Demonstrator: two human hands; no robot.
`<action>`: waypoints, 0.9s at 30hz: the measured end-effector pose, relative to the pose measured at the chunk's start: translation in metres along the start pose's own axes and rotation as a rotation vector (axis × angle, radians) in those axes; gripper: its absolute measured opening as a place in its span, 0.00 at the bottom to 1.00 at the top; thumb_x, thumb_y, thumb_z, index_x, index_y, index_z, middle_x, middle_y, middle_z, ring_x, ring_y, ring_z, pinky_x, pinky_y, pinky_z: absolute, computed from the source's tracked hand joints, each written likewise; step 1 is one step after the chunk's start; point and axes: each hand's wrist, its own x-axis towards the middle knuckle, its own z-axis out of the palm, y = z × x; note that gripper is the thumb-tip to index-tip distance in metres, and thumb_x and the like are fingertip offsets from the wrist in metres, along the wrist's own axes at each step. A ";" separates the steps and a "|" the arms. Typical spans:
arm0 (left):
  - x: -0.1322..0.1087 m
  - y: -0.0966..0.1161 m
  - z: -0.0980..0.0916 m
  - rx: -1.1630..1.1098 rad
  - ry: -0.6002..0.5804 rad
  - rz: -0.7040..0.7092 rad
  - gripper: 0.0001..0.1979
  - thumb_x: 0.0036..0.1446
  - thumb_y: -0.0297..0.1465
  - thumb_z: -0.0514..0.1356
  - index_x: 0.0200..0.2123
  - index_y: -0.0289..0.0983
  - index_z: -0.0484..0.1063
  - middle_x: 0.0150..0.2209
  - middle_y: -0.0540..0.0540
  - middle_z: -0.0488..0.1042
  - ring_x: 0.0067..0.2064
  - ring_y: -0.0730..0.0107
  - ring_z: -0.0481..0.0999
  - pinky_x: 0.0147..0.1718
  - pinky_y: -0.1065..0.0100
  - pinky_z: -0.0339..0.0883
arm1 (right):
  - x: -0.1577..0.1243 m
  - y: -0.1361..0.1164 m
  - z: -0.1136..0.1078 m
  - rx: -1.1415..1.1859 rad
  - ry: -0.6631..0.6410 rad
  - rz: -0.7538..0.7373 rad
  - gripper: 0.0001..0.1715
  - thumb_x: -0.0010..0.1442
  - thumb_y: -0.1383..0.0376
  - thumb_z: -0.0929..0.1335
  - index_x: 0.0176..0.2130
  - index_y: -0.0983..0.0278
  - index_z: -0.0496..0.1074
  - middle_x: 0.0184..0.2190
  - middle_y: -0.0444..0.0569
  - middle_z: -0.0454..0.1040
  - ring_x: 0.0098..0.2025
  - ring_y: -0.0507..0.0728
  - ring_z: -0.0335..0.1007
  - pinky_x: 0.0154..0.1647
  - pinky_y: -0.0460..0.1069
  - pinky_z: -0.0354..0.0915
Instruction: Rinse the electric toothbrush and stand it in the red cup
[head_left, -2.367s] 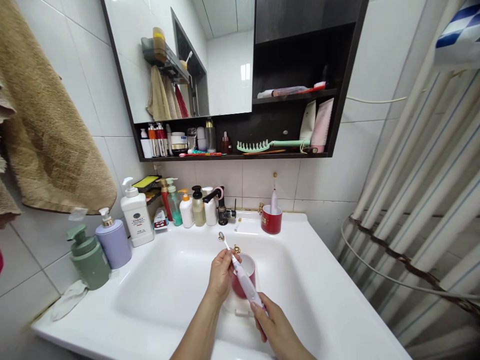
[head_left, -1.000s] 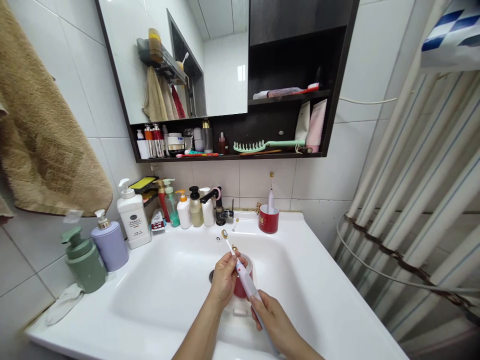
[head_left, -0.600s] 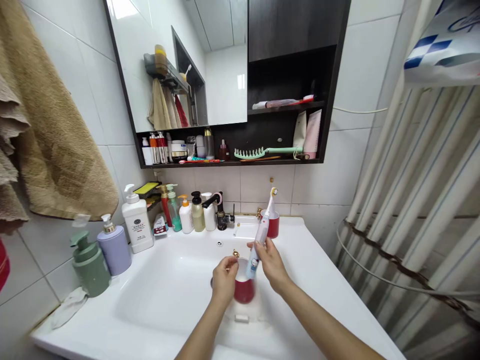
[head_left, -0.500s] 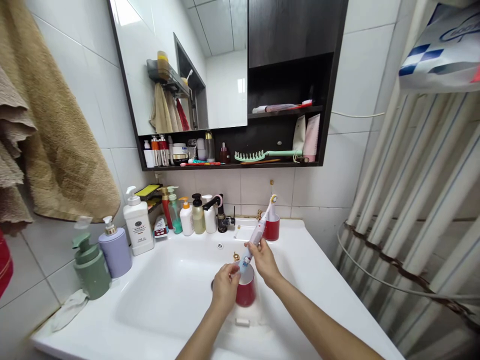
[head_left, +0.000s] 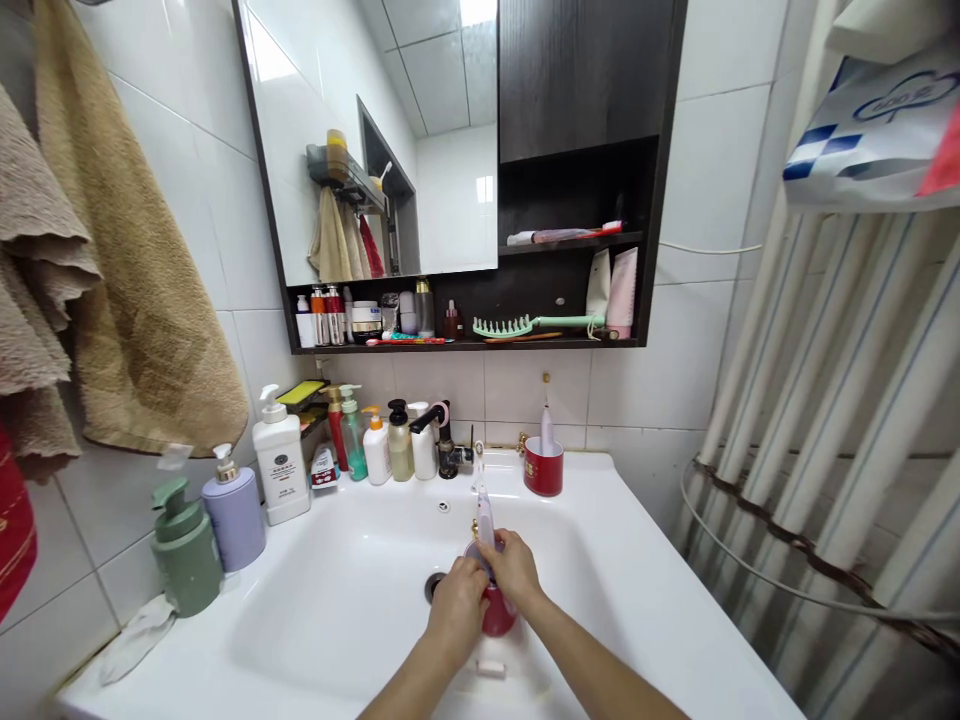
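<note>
A white and pink electric toothbrush [head_left: 486, 512] is upright in my right hand [head_left: 517, 572], whose fingers are closed round its handle. Its lower end is hidden behind my hands, at the mouth of a red cup [head_left: 498, 612] in the sink. My left hand [head_left: 459, 608] is closed, fingertips bent in at the low end of the handle beside the cup's rim; its exact hold is partly hidden. Behind, on the sink's back ledge, another red cup [head_left: 544, 468] contains a second white toothbrush [head_left: 547, 430].
A black faucet [head_left: 448, 445] rises from the white sink [head_left: 337, 600]. Several pump bottles line the left side, including a purple one [head_left: 234, 515] and a green one [head_left: 186, 560]. Above hangs a dark mirror cabinet [head_left: 577, 90]. White radiator pipes [head_left: 810, 430] are at right.
Both hands have come lower and closer together, bringing the toothbrush down and left into a more upright position. The rear cup is no longer partly covered. The view has tilted slightly up.
</note>
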 end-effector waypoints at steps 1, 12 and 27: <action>0.000 0.000 0.001 -0.016 0.013 0.009 0.14 0.36 0.19 0.46 0.25 0.37 0.66 0.32 0.48 0.66 0.37 0.68 0.60 0.34 0.69 0.55 | -0.001 0.000 -0.001 -0.004 0.001 -0.006 0.12 0.41 0.59 0.61 0.24 0.64 0.67 0.27 0.50 0.69 0.31 0.56 0.64 0.32 0.48 0.57; 0.048 0.048 -0.011 0.004 0.033 0.222 0.12 0.39 0.20 0.48 0.28 0.36 0.66 0.32 0.46 0.66 0.37 0.66 0.61 0.33 0.68 0.56 | 0.029 -0.003 -0.065 0.031 0.141 -0.028 0.14 0.42 0.59 0.61 0.29 0.65 0.64 0.29 0.49 0.70 0.31 0.54 0.65 0.33 0.47 0.59; 0.146 0.119 0.036 -0.094 0.024 0.383 0.11 0.39 0.20 0.48 0.25 0.35 0.67 0.31 0.44 0.67 0.35 0.65 0.62 0.32 0.68 0.57 | 0.052 0.045 -0.148 -0.090 0.346 0.033 0.24 0.46 0.60 0.56 0.44 0.65 0.59 0.42 0.52 0.64 0.45 0.58 0.57 0.42 0.51 0.55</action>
